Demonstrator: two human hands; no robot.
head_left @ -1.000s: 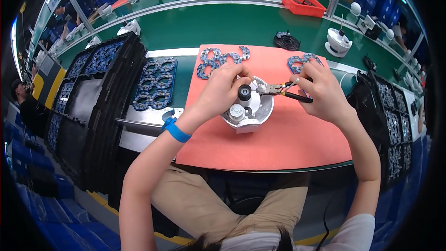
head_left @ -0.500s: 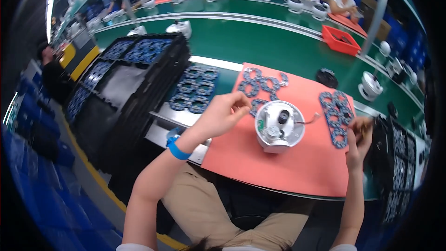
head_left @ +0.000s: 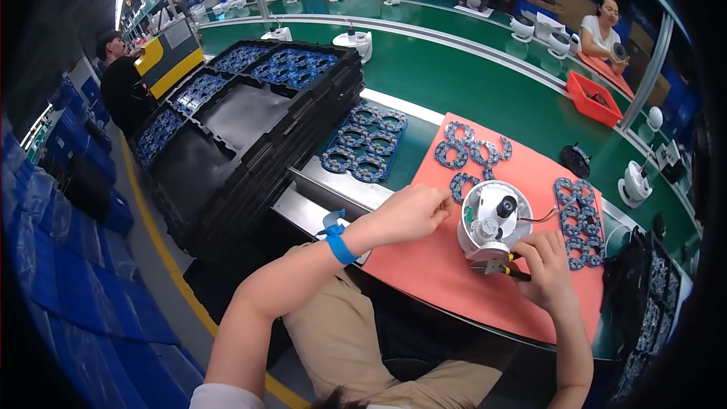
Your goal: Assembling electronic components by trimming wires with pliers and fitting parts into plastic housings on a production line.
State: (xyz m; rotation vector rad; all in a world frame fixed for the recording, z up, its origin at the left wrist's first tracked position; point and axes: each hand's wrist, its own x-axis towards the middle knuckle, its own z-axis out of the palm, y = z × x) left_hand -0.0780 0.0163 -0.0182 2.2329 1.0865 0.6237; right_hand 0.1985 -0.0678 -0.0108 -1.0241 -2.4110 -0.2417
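A round white camera housing (head_left: 471, 236) with a dark lens stands on the orange mat (head_left: 424, 276); thin wires (head_left: 542, 217) come out of its right side. My right hand (head_left: 547, 271) is closed round small pliers (head_left: 496, 264) with black and yellow handles. Their metal jaws lie at the front of the housing, pointing left. On the housing's left side is my left hand (head_left: 425, 213), its fingers curled in a pinch; whatever they hold, if anything, is hidden. It wears a blue wrist strap (head_left: 338, 239).
Loose ring-shaped circuit boards (head_left: 453, 145) lie behind the housing, and a board panel (head_left: 579, 220) at the mat's right. Another panel (head_left: 365, 142) lies left of the mat, beside stacked black trays (head_left: 261, 151). A red bin (head_left: 593, 98) stands across the green belt.
My right hand has moved left from the mat's right edge to the front of the housing, now with pliers showing. My left hand stays pinched near the housing. The view has shifted.
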